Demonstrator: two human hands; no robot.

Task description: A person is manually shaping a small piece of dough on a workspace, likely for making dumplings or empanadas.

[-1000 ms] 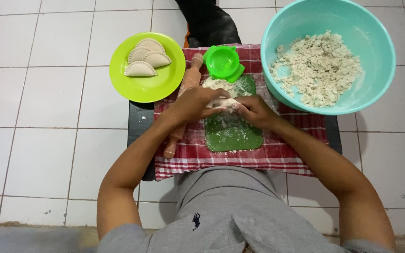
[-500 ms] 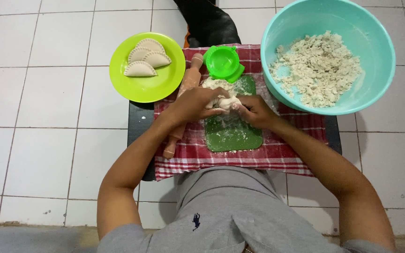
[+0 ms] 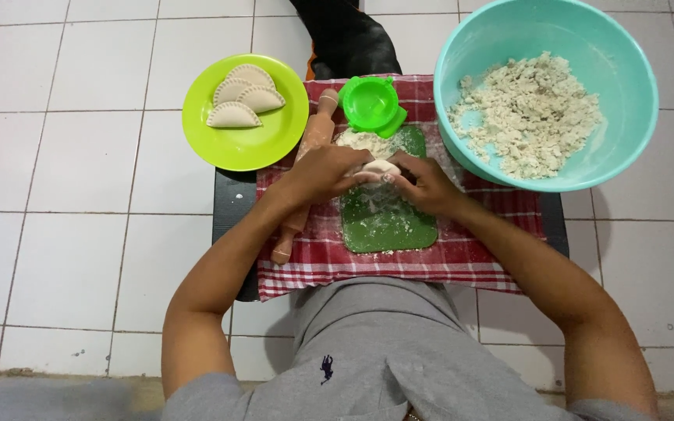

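Dough lump [image 3: 381, 168] mostly hidden btwn left hand [image 3: 323, 173], right hand [image 3: 426, 184]

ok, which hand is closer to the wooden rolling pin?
Left. The left hand lies right over the rolling pin, covering its middle. The right hand is on the far side of the dough piece, over the green mat.

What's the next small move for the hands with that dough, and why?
Probably set the dough lump down on the green mat and flatten it. Both the left hand and right hand pinch it above the floured mat, and the rolling pin lies beside them.
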